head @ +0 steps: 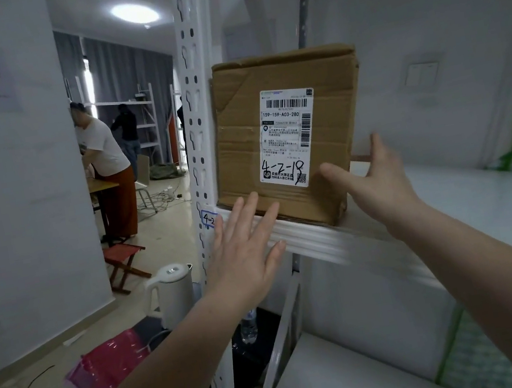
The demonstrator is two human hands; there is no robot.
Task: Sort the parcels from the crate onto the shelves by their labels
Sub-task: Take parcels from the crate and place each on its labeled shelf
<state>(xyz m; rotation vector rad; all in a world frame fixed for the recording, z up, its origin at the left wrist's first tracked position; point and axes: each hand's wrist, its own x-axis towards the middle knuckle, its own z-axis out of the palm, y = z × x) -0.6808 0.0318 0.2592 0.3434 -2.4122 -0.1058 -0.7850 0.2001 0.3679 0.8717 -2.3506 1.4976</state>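
A brown cardboard parcel (285,134) stands on the white shelf (331,242), close to the left upright. Its white shipping label (287,137) faces me and has "4-2-19" handwritten on it. A small tag (210,218) reading "4-2" is stuck on the shelf's front edge at the left. My left hand (243,247) is held flat with straight fingers just in front of the parcel's lower left corner and the shelf edge. My right hand (375,179) is spread open at the parcel's lower right side, thumb near its front face. Neither hand grips anything.
The perforated white upright (195,108) rises left of the parcel. A lower shelf (347,369) lies below. On the floor at left are a white kettle (172,290), a pink bag (107,367), a water bottle (249,326) and a red folding stool (124,261). People stand in the far room.
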